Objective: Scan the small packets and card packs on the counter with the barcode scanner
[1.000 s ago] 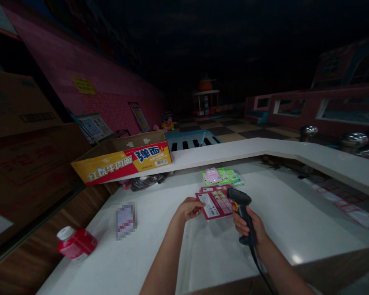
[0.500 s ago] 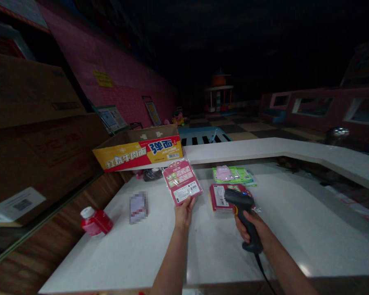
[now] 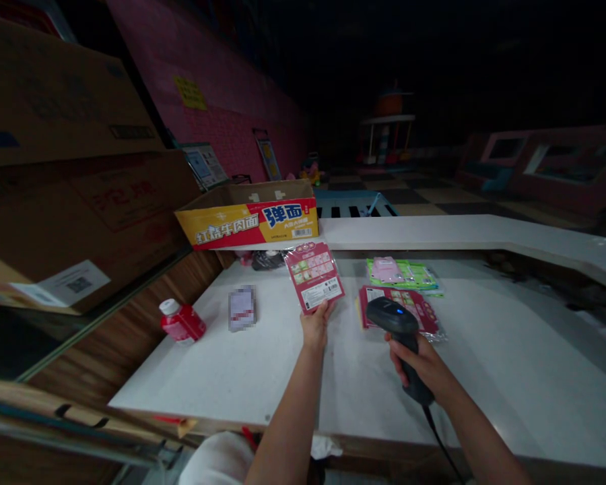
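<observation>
My left hand [image 3: 317,325] pinches the lower edge of a pink packet [image 3: 314,275] and holds it upright above the white counter [image 3: 485,357]. Its printed face with a white barcode label is turned toward me. My right hand [image 3: 418,364] grips a dark barcode scanner [image 3: 394,323] by the handle; a small blue light shows on the scanner's top. The scanner's head hangs over a stack of red packets [image 3: 419,310] that lies flat on the counter. A black cable runs down from the handle.
Green and pink packets [image 3: 402,273] lie farther back. A yellow and red cardboard tray [image 3: 250,215] sits on the raised ledge. A red bottle with a white cap [image 3: 182,320] and a small blurred card [image 3: 242,308] lie at the left. Large brown cartons [image 3: 81,202] stand at the left.
My left hand has lifted one pink packet off the stack and raised it to the left. The scanner stayed over the stack. The view shifted left and lower.
</observation>
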`<state>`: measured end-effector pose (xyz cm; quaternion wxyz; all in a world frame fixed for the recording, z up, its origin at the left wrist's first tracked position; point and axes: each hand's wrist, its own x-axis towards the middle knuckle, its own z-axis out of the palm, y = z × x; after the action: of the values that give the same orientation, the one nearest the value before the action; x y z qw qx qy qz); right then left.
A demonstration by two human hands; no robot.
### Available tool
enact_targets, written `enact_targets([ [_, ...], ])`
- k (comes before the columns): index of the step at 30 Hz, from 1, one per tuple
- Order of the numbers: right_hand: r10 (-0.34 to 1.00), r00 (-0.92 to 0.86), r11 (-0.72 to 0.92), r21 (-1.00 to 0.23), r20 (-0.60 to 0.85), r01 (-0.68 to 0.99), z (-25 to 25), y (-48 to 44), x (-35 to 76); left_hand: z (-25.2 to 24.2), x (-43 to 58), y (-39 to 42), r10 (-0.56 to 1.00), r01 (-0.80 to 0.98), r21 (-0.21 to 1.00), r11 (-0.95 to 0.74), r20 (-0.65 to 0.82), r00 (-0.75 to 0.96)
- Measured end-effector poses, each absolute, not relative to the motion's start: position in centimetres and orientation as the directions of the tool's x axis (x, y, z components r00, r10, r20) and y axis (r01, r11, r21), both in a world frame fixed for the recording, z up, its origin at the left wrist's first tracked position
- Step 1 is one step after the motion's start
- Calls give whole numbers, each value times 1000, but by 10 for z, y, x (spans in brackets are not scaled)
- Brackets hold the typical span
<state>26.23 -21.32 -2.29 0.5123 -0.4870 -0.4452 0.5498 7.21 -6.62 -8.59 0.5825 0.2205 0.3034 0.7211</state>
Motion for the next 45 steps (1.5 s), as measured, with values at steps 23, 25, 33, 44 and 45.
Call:
enact_targets([
  [23,944,-319,-178,-676,90,-715,-80,-187,292,-83,66,-75,967,-668,738,-91,-95,-237],
  [25,941,-320,-181,-646,105,-742,-81,-186,296,-81,64,-78,947,-650,754,-99,-130,-295],
  [33,971,-229,-134,-622,75,-772,-75,-192,301,-67,32,-111,916,222,943,246,-152,-372],
  [44,989,-142,-85,-656,35,-750,-69,-196,301,-66,35,-72,969,943,320,89,192,-156],
  [45,989,-143,-88,-641,35,-763,-70,-197,302,-69,30,-69,973,946,311,90,177,-151],
])
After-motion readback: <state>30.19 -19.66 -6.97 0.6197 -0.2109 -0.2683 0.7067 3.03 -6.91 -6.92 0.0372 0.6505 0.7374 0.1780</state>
